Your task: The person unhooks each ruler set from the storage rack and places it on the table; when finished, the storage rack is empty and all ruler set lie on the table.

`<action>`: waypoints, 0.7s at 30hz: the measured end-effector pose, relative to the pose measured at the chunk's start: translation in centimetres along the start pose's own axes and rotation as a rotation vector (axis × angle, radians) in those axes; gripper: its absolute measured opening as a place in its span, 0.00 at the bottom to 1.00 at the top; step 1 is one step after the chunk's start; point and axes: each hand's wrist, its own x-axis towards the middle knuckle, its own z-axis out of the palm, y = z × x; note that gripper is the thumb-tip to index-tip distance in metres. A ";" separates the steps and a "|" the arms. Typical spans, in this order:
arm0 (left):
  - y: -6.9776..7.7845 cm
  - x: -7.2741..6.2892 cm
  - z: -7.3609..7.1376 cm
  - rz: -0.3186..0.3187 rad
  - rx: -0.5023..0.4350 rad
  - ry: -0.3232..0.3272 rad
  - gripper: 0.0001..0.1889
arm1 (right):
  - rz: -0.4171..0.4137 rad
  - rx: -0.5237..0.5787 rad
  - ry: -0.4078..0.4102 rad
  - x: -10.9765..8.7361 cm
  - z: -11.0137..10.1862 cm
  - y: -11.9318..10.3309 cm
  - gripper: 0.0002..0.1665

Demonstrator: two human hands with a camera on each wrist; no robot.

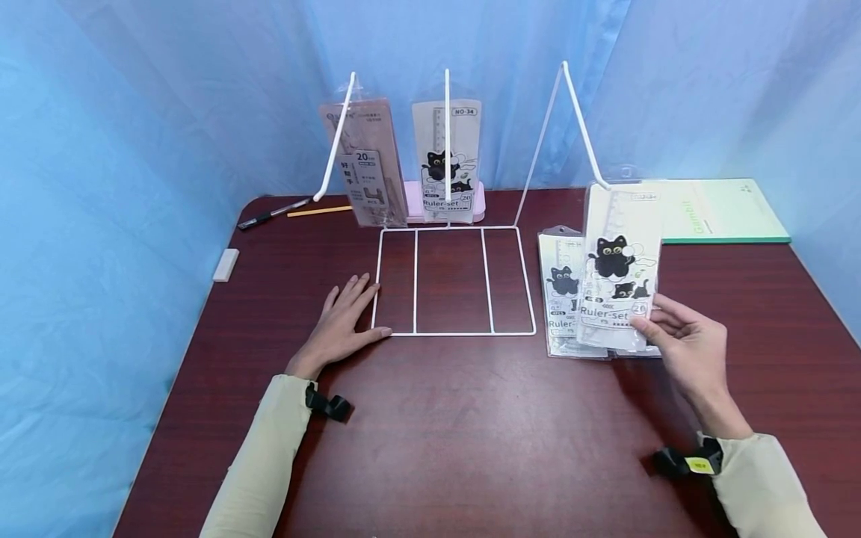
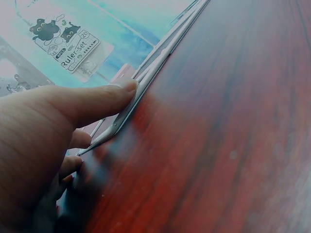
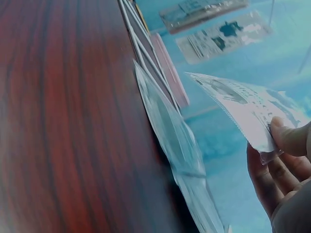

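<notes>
My right hand (image 1: 696, 351) pinches a ruler set (image 1: 615, 261) by its lower right edge, thumb in front and fingers behind. The clear packet with black cats is raised upright near the tip of the right hook of a white wire rack (image 1: 447, 334). Beneath it on the table lie other ruler set packets (image 1: 560, 299), partly covered. With its fingers spread, my left hand (image 1: 343, 325) rests at the left side of the rack's base; in the left wrist view the thumb (image 2: 109, 99) touches the wire. A cat ruler set (image 1: 447, 127) hangs from the middle hook.
From the left hook hangs a pinkish ruler packet (image 1: 377, 142). Behind the rack lies a pink case (image 1: 479, 202). A pen (image 1: 272, 214), a yellow pencil (image 1: 319, 211) and a white eraser (image 1: 226, 264) lie at left. At back right is a green notebook (image 1: 726, 209), before a blue curtain (image 1: 706, 90).
</notes>
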 end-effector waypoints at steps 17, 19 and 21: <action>0.0 0.0 -0.1 -0.010 0.003 -0.005 0.46 | 0.130 -0.066 -0.024 3.1 -6.9 2.2 0.28; 0.1 0.0 -0.1 -0.009 0.003 -0.003 0.46 | 0.150 -0.016 -0.025 3.3 -7.4 2.4 0.26; 0.1 0.0 -0.1 -0.007 0.002 -0.001 0.46 | 0.178 0.039 -0.024 3.5 -7.9 2.7 0.25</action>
